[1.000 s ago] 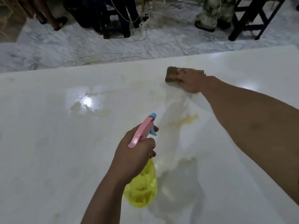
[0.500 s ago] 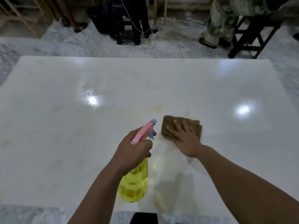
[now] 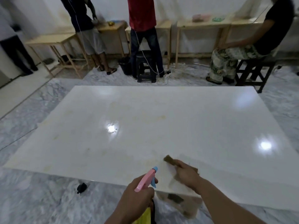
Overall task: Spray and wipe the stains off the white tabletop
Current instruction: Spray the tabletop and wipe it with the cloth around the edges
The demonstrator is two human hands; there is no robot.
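The white desk [image 3: 194, 126] has a glossy top with two bright glare spots [image 3: 112, 128] on it. Faint yellowish stains [image 3: 161, 118] mark its middle and left side. A brown cloth [image 3: 168, 159] lies near the front edge, blurred and only partly visible.

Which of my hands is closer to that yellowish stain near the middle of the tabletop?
Right. The right hand rests on the brown cloth on the tabletop, short of the stain; the left hand, holding the spray bottle, is farther back at the near edge.
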